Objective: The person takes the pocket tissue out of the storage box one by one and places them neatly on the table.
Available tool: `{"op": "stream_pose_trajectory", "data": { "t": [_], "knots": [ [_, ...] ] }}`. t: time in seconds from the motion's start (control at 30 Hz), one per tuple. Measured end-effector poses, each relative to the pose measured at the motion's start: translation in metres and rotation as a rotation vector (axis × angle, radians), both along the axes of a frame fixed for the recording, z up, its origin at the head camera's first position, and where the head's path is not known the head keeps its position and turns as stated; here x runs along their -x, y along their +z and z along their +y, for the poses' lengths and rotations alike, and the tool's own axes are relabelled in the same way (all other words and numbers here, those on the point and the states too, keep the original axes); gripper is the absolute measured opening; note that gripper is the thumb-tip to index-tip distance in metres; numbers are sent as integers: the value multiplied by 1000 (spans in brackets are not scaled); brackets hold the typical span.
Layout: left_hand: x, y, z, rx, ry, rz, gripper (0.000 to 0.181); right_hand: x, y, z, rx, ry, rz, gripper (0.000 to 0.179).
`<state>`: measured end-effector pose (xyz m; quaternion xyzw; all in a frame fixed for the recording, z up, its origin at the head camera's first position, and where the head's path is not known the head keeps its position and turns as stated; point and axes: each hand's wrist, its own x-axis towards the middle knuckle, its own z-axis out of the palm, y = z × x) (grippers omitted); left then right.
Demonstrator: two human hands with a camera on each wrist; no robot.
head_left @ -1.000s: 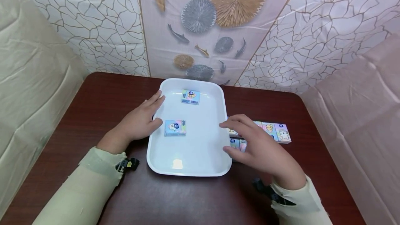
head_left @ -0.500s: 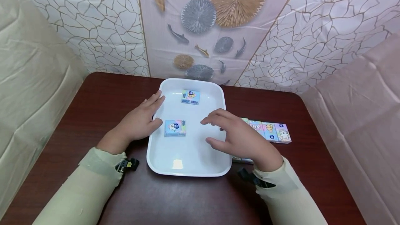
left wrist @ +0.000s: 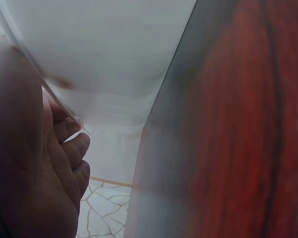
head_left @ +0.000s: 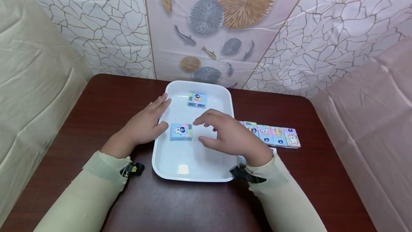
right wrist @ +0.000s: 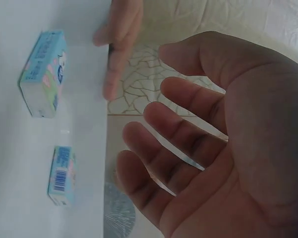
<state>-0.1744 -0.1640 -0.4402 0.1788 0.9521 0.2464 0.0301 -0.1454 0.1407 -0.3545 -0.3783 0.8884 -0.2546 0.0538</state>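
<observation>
My left hand (head_left: 141,126) rests at the left rim of a white tray (head_left: 193,178), its fingers extended and its thumb over the edge. In the left wrist view, the palm and several bent fingers (left wrist: 77,148) show against the tray's outer side. My right hand (head_left: 226,135) hovers over the tray's right half, fingers spread and slightly bent, holding nothing. Left of its fingertips lies a small blue box (head_left: 181,132) with a cartoon animal. A second blue box (head_left: 197,100) with a barcode side lies near the tray's far end. Both also show in the right wrist view.
Right of the tray, a row of similar pastel boxes (head_left: 278,136) lies on the dark red-brown table (head_left: 322,174). More boxes there are partly hidden behind my right wrist. A patterned cloth backdrop (head_left: 206,46) stands behind the table, with pale cloth at both sides.
My right hand has moved left from over the tray's right edge to above its middle, uncovering more of the box row. The left hand and both boxes in the tray keep their places.
</observation>
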Motion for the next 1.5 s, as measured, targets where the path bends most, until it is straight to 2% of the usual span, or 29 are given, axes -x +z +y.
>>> {"op": "stream_pose_trajectory", "data": {
  "t": [0.4,0.63,0.97,1.23,1.5],
  "knots": [
    [-1,1,-1,-6,-5,6,77,24,-23,-21,-55,98,-36,37],
    [0,1,-1,-4,-10,5,77,38,-31,-31,-155,86,-13,45],
    [1,0,-1,-11,-13,4,76,56,-38,-47,-239,116,-59,63],
    [2,0,-1,-14,-19,3,76,60,-49,-53,-340,110,-166,80],
    [4,-3,-4,-10,-25,18,76,58,-56,-60,-428,120,-172,95]
  ]
}}
